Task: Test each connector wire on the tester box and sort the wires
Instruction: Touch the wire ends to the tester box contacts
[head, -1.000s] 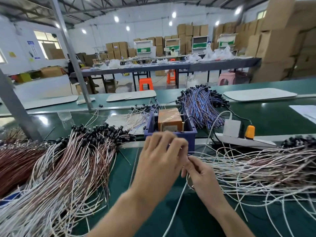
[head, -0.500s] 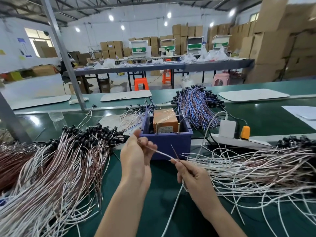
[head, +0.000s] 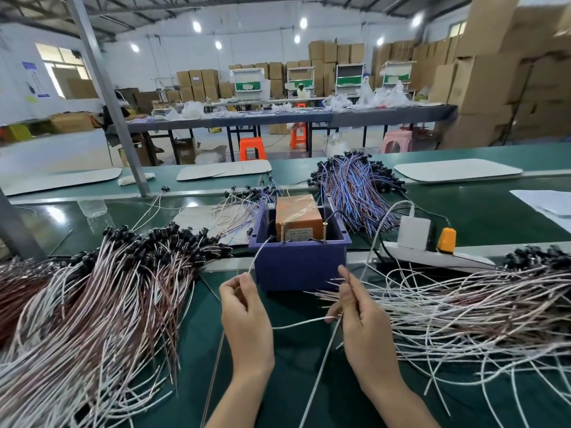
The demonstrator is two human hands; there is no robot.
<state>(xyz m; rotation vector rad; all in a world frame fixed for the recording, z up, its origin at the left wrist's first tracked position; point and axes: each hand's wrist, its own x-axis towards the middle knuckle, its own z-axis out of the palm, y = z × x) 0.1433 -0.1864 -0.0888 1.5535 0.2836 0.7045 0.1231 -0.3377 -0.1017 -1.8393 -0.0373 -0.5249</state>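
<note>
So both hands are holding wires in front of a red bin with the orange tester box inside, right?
No, the head view shows the bin is blue, not red. The left hand and right hand do hold wires in front of it, with the orange tester box inside.

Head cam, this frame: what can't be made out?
All head view.
Label on the tester box: too small to read.
Far end of the wire: hidden behind the wall of the blue bin.
Wire's run through the left hand: covered by its curled fingers; unclear whether the right hand pinches the same wire.
Left wire pile: cut off by the left and bottom edges.
</note>
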